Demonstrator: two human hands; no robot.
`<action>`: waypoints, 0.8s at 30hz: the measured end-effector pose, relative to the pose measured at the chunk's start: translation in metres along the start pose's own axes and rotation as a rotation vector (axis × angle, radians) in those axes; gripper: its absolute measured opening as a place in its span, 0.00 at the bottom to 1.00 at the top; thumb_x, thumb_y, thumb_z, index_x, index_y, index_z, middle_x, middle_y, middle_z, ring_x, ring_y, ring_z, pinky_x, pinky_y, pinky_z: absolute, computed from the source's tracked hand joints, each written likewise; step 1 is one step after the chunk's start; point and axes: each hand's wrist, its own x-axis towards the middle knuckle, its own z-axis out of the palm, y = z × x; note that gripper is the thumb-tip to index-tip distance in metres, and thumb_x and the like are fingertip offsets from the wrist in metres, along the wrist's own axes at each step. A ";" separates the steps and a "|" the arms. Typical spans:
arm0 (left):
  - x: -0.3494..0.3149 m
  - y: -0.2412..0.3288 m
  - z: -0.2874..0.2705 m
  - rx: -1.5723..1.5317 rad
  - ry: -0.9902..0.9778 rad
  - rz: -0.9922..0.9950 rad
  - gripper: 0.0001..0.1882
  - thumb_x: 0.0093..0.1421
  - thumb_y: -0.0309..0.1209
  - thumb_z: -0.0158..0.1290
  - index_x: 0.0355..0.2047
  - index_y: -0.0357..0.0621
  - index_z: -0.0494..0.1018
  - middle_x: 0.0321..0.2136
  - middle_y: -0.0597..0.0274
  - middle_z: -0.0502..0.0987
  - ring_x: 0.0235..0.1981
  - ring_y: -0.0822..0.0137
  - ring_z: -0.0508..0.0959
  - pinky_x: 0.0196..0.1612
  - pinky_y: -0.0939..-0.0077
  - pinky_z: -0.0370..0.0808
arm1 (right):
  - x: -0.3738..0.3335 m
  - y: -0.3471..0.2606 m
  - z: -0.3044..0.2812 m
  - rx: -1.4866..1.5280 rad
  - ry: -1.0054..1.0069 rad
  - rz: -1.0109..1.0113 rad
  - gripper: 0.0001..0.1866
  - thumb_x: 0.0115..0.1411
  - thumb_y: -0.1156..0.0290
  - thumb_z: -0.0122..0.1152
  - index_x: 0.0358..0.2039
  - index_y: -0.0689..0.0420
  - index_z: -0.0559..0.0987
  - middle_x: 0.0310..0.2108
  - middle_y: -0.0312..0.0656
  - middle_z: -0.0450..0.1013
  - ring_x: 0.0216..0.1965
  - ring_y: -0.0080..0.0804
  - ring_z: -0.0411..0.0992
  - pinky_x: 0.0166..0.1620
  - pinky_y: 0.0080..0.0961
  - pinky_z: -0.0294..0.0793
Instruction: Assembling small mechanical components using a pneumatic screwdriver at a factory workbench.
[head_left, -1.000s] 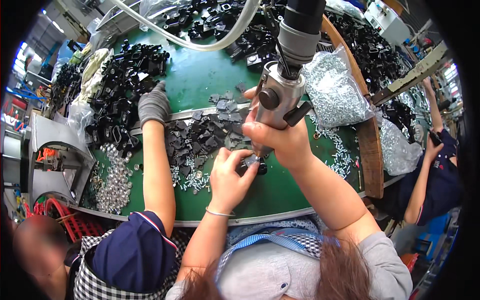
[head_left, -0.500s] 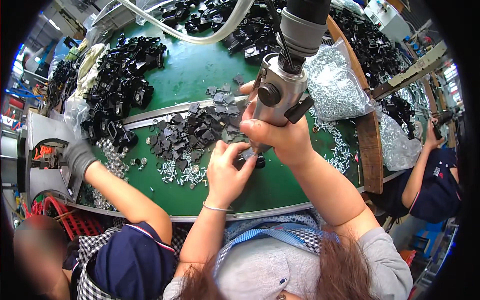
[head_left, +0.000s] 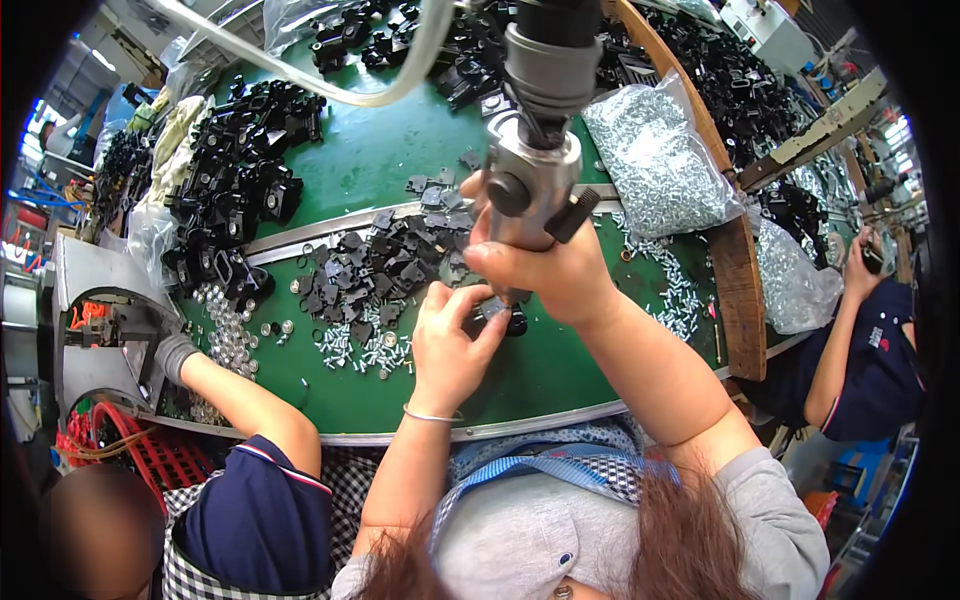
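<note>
My right hand (head_left: 555,275) wraps round the metal body of an upright power screwdriver (head_left: 530,160), which comes down from above. The tool's lower end reaches the small black part (head_left: 516,322) on the green table. Bent fingers of my left hand (head_left: 450,325) pinch that part right beside the tip; the contact point is partly hidden. Just left of the tool lies a heap of flat black plates (head_left: 365,265). Loose silver screws (head_left: 365,348) lie scattered below the heap, close to my left hand.
At the right, a clear bag of screws (head_left: 660,160) leans by a wooden board (head_left: 735,290). Black assemblies (head_left: 235,180) pile up at the left. A co-worker's gloved hand (head_left: 177,358) reaches into a grey machine (head_left: 95,275). A pale hose (head_left: 350,98) crosses above.
The upper part of the screwdriver has swung left, and my right hand has shifted slightly left with it. My left hand stays put. The co-worker's gloved hand at the left has moved lower.
</note>
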 end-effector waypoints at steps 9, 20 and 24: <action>0.005 -0.004 0.001 0.003 -0.045 0.086 0.13 0.49 0.33 0.63 0.35 0.46 0.76 0.27 0.57 0.69 0.29 0.56 0.72 0.33 0.64 0.70 | -0.001 0.007 -0.008 0.033 -0.026 0.065 0.14 0.47 0.75 0.68 0.33 0.59 0.73 0.24 0.31 0.70 0.25 0.15 0.66 0.26 0.17 0.64; 0.069 -0.015 -0.032 -0.556 -0.221 -0.324 0.16 0.54 0.33 0.61 0.40 0.37 0.76 0.36 0.61 0.76 0.36 0.68 0.77 0.42 0.74 0.74 | -0.007 -0.026 -0.049 -0.037 0.151 -0.121 0.26 0.46 0.84 0.66 0.48 0.65 0.72 0.26 0.30 0.71 0.25 0.15 0.67 0.32 0.15 0.69; 0.193 0.009 -0.022 -0.739 -0.001 -0.189 0.18 0.57 0.34 0.60 0.44 0.34 0.76 0.37 0.59 0.80 0.37 0.71 0.77 0.42 0.77 0.73 | -0.003 -0.007 -0.068 -0.113 0.252 -0.176 0.27 0.46 0.84 0.66 0.49 0.66 0.70 0.29 0.33 0.71 0.30 0.16 0.69 0.36 0.15 0.69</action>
